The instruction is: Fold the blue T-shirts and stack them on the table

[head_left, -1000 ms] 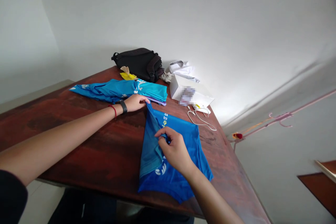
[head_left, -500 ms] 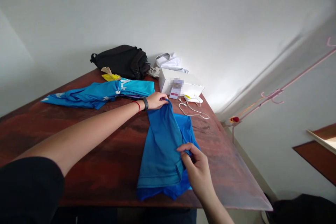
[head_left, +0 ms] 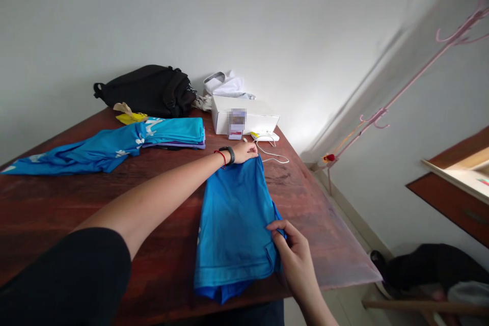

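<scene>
Blue shorts (head_left: 235, 214) lie doubled over at the front of the wooden table (head_left: 160, 204), their lower hem slightly over a brighter blue layer. My left hand (head_left: 245, 153), with a dark wristband and a red cord at the wrist, pinches the far right corner of the cloth. At the near right edge, my right hand (head_left: 292, 249) grips the fabric between thumb and fingers. Farther left, another blue garment with white marks (head_left: 91, 147) is spread out, its right end resting on a folded stack with purple cloth (head_left: 198, 145).
Against the wall sit a black bag (head_left: 145, 91), a yellow item (head_left: 132, 118), a white box (head_left: 255, 112) and a white cloth bag (head_left: 227, 84). A white cable (head_left: 280, 158) trails near my left hand. A pink hook stand (head_left: 401, 86) rises beyond the table's right edge.
My left hand has brought the far corner of the shorts rightward across the cloth, covering most of the brighter layer. My right hand still holds the near right edge. The view has turned right.
</scene>
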Demonstrator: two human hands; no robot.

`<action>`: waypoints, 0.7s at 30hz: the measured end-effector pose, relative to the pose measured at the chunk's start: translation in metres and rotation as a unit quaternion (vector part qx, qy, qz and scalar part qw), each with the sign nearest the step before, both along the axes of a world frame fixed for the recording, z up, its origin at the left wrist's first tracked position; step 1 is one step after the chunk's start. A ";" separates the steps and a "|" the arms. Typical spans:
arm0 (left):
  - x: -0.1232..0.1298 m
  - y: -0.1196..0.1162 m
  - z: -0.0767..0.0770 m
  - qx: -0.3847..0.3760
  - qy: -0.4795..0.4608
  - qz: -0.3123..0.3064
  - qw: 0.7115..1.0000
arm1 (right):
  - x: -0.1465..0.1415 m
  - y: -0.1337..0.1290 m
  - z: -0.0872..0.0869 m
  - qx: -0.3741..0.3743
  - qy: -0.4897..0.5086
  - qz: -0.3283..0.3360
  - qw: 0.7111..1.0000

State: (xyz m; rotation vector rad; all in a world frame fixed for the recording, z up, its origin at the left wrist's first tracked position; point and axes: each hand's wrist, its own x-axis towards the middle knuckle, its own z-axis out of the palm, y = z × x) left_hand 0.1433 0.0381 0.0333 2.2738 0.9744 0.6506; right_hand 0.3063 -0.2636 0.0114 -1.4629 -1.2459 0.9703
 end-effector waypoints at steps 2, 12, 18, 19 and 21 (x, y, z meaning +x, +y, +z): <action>0.008 0.002 -0.003 -0.007 0.022 -0.005 1.000 | 0.002 0.000 -0.003 -0.017 -0.010 0.006 1.000; 0.028 0.002 -0.011 0.003 0.108 -0.004 0.994 | 0.003 0.003 -0.002 -0.023 -0.070 0.015 0.997; 0.035 -0.006 -0.014 0.034 0.136 0.039 0.989 | 0.016 0.009 -0.001 -0.010 -0.113 0.006 0.993; 0.035 -0.008 -0.015 0.037 0.139 0.046 0.989 | 0.017 0.010 -0.001 -0.010 -0.119 0.004 0.993; 0.034 -0.010 -0.016 0.043 0.143 0.055 0.987 | 0.019 0.010 -0.002 -0.014 -0.125 0.004 0.992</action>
